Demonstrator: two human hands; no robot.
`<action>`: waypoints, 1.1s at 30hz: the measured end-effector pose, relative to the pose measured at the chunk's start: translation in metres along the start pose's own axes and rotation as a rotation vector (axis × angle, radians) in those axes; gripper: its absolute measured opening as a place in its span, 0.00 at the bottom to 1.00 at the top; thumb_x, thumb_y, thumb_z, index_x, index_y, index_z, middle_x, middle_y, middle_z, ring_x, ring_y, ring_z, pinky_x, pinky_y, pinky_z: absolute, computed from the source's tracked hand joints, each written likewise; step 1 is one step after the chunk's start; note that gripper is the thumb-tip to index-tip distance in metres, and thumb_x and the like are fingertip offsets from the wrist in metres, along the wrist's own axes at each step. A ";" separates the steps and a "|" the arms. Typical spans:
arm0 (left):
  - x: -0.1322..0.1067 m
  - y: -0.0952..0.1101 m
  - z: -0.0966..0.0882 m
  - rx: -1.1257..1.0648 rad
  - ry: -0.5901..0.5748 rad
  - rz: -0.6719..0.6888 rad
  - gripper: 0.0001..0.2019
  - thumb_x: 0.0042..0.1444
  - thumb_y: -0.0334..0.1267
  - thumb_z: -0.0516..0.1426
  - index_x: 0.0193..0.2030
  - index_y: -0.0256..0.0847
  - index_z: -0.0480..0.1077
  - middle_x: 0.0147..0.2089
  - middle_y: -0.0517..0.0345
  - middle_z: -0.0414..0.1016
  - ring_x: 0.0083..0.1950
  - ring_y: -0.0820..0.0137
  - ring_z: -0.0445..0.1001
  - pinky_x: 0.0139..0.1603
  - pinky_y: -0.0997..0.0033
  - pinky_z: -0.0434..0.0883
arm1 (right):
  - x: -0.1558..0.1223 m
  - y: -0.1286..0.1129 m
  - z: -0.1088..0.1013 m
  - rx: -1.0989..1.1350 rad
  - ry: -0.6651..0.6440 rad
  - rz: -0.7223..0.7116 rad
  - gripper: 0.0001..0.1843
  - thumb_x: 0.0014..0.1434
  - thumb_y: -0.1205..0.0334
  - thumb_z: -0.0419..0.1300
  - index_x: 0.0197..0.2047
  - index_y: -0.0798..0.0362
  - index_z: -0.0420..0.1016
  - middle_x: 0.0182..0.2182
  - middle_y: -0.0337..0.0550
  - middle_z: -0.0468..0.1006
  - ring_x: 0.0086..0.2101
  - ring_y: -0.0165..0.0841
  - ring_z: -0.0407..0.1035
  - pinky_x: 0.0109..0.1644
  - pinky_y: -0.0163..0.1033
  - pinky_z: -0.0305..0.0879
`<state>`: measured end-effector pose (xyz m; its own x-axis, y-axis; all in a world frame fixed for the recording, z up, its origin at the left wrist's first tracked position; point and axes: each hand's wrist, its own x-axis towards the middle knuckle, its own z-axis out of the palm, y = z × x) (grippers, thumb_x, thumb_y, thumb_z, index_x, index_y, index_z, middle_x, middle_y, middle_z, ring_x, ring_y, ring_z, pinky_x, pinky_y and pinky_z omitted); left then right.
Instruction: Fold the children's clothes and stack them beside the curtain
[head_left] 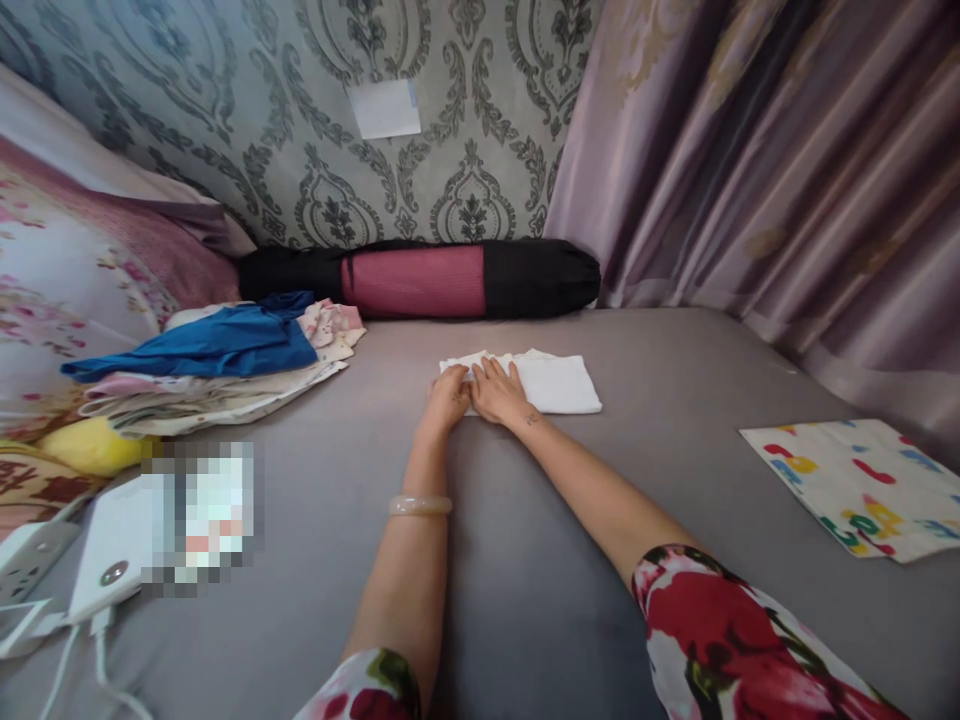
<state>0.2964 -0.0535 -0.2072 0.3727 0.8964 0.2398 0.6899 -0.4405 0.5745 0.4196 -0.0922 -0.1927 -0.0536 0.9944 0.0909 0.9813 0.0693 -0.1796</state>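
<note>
A folded white cloth [562, 385] lies flat on the grey sheet in front of me, with slightly uneven layers along its far edge. At its left end, my left hand [450, 393] is closed on the cloth's edge, fingers curled and partly hidden. My right hand [496, 393] rests palm down on the cloth just beside the left one, its fingers stretched out and a little apart. The two hands nearly touch. A pale bangle [420, 506] circles my left forearm.
Piled clothes [247, 340] lie at the left, with a yellow object [94, 446] before them. Nearer are a white device [124, 530] with cables and a power strip [34, 555]. A black-and-pink roll [412, 280] lies by the wall. A patterned folded cloth [862, 485] is at right.
</note>
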 end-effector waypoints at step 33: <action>-0.009 0.043 0.012 0.412 -0.196 0.000 0.25 0.68 0.46 0.37 0.65 0.38 0.58 0.70 0.47 0.56 0.71 0.60 0.51 0.69 0.51 0.48 | -0.021 0.053 -0.018 0.084 -0.036 0.113 0.30 0.69 0.55 0.35 0.70 0.56 0.51 0.69 0.50 0.49 0.67 0.41 0.42 0.68 0.58 0.36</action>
<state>0.3306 -0.0807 -0.1943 0.4561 0.8876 0.0645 0.8643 -0.4591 0.2056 0.4762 -0.1106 -0.1865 0.0487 0.9984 0.0304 0.9625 -0.0388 -0.2685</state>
